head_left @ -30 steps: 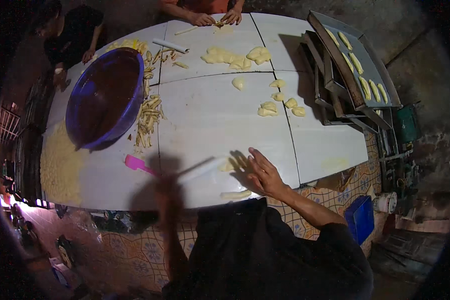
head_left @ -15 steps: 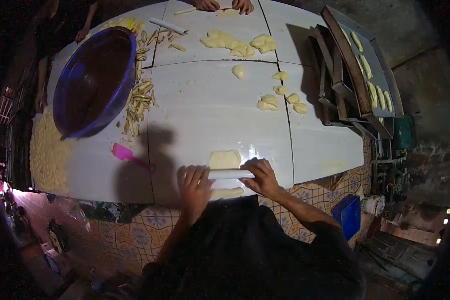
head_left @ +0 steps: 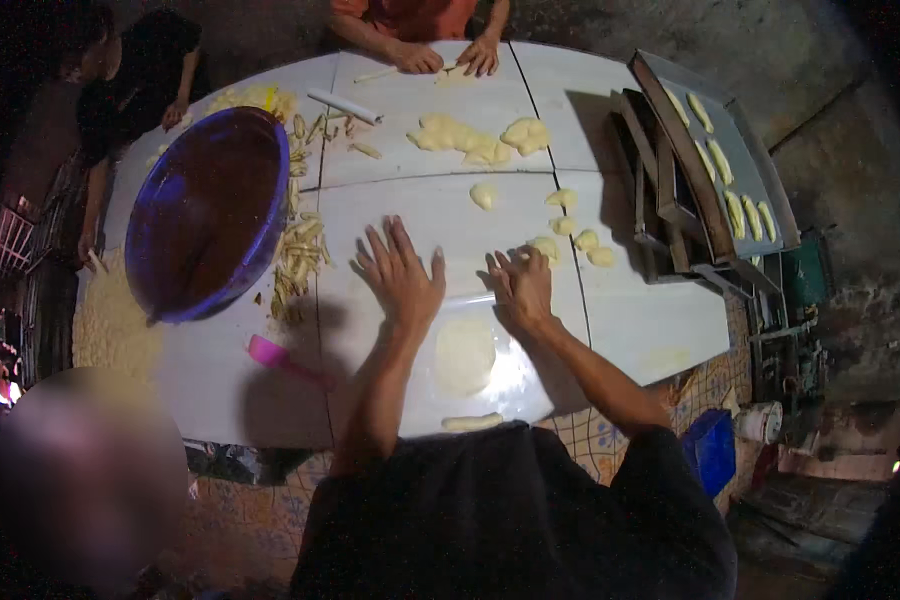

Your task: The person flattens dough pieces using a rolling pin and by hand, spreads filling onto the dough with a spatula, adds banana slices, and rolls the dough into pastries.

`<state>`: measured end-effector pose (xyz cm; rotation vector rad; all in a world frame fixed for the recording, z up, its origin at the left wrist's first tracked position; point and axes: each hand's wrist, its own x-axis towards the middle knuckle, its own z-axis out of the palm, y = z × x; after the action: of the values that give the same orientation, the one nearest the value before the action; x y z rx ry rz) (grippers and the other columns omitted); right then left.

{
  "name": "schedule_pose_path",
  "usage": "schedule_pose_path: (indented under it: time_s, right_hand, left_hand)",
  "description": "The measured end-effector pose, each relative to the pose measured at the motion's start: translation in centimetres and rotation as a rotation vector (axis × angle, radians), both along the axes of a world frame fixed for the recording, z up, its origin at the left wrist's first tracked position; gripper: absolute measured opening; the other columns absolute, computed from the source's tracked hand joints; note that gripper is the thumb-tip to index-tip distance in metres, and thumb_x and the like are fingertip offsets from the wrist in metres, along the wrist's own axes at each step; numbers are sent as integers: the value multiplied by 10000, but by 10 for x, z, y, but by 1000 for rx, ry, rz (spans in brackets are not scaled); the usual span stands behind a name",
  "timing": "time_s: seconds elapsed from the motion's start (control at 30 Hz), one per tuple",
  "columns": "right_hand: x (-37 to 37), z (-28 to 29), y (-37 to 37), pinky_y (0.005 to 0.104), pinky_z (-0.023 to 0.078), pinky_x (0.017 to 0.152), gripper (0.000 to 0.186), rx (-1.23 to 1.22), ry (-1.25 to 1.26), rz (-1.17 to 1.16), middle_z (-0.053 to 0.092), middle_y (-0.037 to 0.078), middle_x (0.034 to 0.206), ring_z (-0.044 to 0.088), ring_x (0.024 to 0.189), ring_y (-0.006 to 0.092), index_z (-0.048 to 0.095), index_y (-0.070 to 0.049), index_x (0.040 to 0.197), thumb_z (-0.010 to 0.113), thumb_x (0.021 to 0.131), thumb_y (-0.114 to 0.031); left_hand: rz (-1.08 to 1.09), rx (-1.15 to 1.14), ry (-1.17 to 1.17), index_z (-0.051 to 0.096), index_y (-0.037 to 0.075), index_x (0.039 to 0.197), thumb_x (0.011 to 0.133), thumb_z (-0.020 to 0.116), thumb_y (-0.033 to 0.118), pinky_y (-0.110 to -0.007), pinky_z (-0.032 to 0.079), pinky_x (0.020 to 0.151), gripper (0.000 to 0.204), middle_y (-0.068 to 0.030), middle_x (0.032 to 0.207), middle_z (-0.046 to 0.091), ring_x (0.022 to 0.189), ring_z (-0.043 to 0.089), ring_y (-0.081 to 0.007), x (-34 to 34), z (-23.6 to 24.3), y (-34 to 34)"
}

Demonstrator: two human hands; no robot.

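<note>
A flattened piece of pale dough (head_left: 465, 357) lies on the shiny white tabletop in front of me. Beyond it a short white bar (head_left: 470, 300), apparently the rolling pin, shows between the heels of my hands; its ends are hidden beneath them. My left hand (head_left: 406, 278) is open, fingers spread and stretched forward. My right hand (head_left: 525, 287) has its fingers loosely bent and apart, close to a small dough lump (head_left: 543, 247). Nearest my body rests a rolled dough strip (head_left: 472, 422).
At left stand a large purple basin (head_left: 270, 225), a pink scraper (head_left: 268, 350) and heaped finger-shaped pieces (head_left: 300, 255). Stacked trays (head_left: 760, 180) holding dough strips are at right. Across the table, another person's hands (head_left: 450, 57) work a thin strip near a white tube (head_left: 345, 105).
Both hands have moved forward over the white bar, which is farther from me. My left fingers have straightened and spread. The flattened dough looks longer, and the view has shifted.
</note>
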<state>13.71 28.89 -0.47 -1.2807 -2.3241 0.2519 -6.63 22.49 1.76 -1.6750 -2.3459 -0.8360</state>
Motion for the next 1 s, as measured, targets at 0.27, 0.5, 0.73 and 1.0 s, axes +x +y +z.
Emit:
schedule_pose_path:
  time_s: [0.27, 0.5, 0.73, 1.0]
  right_hand:
    - [-135, 61, -27, 315, 515, 703, 241, -419, 467, 381, 705, 119, 983, 651, 784, 179, 732, 11, 1116, 668, 951, -153]
    - [-306, 21, -172, 497, 538, 817, 297, -391, -134, 616, 666, 157, 1067, 647, 992, 383, 704, -133, 1044, 685, 897, -390]
    - [-343, -4, -189, 485, 533, 833, 317, -278, -18, 810, 634, 207, 959, 632, 942, 402, 654, -19, 1052, 747, 854, -249]
    - [-411, 166, -77, 546, 499, 811, 294, -189, -179, 1154, 575, 268, 1054, 608, 934, 490, 618, -7, 1137, 578, 846, 4]
  left_hand:
    - [-218, -68, -91, 601, 2, 1279, 745, 642, 0, -493, 427, 983, 536, -208, 1178, 625, 1158, 554, -375, -8, -28, -119]
    - [807, -85, 163, 590, 102, 1338, 808, 632, 31, -509, 434, 968, 537, -138, 1133, 649, 1111, 607, -347, -92, -81, -321]
    - [988, -40, -263, 450, 121, 1538, 866, 442, -28, -396, 470, 965, 688, -219, 1382, 593, 1051, 630, -285, -125, -84, -312]
    - [998, 139, -279, 591, 67, 1410, 1046, 447, 233, -554, 356, 1038, 425, -194, 1349, 573, 1242, 524, -381, -120, -87, -309]
